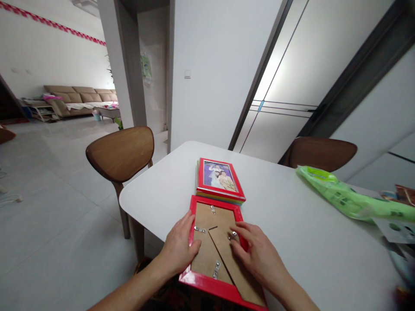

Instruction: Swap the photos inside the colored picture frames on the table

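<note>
A red picture frame (207, 280) lies face down at the near edge of the table, its brown backboard (207, 250) and slanted stand leg (241, 276) showing. Metal clips sit on the board along each side; the top clip (213, 210) and bottom clip (216, 269) point inward. My left hand (181, 244) grips the frame's left side, fingers along the red edge and thumb on the board. At the right side, my right hand (254, 250) has its thumb and fingers closed around the right clip (232, 235). Just beyond lies a stack of frames, topped by a red photo frame (220, 176).
A green plastic package (350, 198) lies on the right of the white table (285, 207). One wooden chair (123, 153) stands at the left, and another chair (320, 153) behind the far side. A sofa (81, 99) is in the background.
</note>
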The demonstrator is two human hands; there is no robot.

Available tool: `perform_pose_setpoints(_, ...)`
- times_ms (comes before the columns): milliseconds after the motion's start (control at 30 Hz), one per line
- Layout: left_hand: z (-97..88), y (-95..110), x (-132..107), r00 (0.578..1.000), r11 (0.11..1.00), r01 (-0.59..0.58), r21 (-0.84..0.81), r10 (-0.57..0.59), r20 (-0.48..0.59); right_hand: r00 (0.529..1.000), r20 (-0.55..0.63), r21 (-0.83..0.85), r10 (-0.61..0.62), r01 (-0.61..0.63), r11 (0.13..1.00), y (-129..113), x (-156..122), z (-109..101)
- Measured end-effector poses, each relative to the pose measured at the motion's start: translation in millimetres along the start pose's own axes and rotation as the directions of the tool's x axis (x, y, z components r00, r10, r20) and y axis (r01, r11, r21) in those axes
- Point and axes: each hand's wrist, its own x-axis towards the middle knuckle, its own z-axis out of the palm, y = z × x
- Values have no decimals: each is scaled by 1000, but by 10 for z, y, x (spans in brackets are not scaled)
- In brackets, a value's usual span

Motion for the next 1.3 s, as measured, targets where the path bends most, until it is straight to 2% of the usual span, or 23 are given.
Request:
perform_pose_setpoints(67,1,-3,-6,1000,1000,-11,1,11,-10,985,120,112,-125,112,987,-114,-63,-34)
perform_pose_setpoints(167,19,-16,-10,999,1000,-15,7,15,-28,914,278,238,-294,231,943,-283,-122,-58)
perform_pose_setpoints(233,36,-26,-9,999,1000,-12,10,12,-33,901,284,239,-328,265,934,-346,-131,-45)
perform_pose_setpoints(333,48,-34,-5,999,1000,-11,9,11,-33,910,244,210,-335,288,935,-360,-132,-9)
perform_pose_setpoints(467,46,-35,-6,999,1000,1,8,-1,-38,924,214,227,-317,268,936,-355,-101,16)
perform_pose_setpoints(600,67,-60,-10,999,1000,-9,-3,8,-53,957,145,246,-252,212,946,-421,67,98)
perform_pose_setpoints(767,103,-84,-14,997,999,-32,19,33,-75,978,71,48,-194,191,980,-520,319,308)
perform_pose_setpoints(933,111,-75,-21,997,999,-31,43,34,-71,986,26,-43,-165,166,985,-563,365,436)
perform_pose_setpoints(1100,88,-45,-19,998,999,-13,30,15,-67,990,-7,-49,-141,140,989,-504,405,402)
perform_pose_setpoints(1300,91,5,-30,999,1000,3,-3,-3,-48,994,-99,-94,-46,37,995,-218,591,277)
